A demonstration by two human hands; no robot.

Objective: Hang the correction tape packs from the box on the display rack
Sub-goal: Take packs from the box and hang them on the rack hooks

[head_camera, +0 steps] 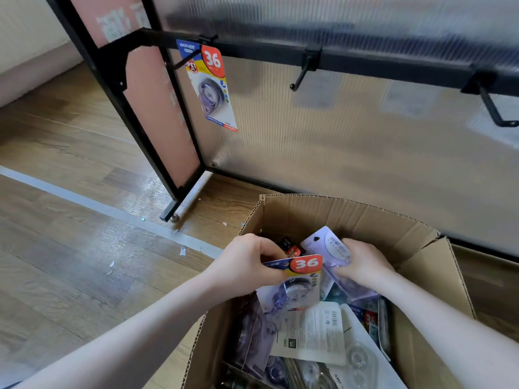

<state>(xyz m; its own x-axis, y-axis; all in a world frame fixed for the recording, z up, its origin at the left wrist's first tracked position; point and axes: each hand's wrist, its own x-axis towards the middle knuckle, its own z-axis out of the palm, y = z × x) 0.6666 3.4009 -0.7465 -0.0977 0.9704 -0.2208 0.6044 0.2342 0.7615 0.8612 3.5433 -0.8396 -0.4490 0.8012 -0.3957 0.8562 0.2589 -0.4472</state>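
Hands in the cardboard box (pixel 421 248): left hand (pixel 247 265) pinches a glossy carded pack (pixel 295 282), upright; right hand (pixel 362 265) grips a lilac pack (pixel 328 245), tilted.

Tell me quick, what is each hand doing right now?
Left hand: pinching the top of a correction tape pack over the box.
Right hand: gripping a purple pack turned back-side up.

Your left hand (pixel 247 262): fingers curled, pinching top edge of correction tape pack (pixel 295 282), knuckles up. Your right hand (pixel 362 265): fingers curled round second pack (pixel 330 248), gripping it, palm down. Both your forearms bare, reaching forward and down, converging, wrists close together, hands near but apart.
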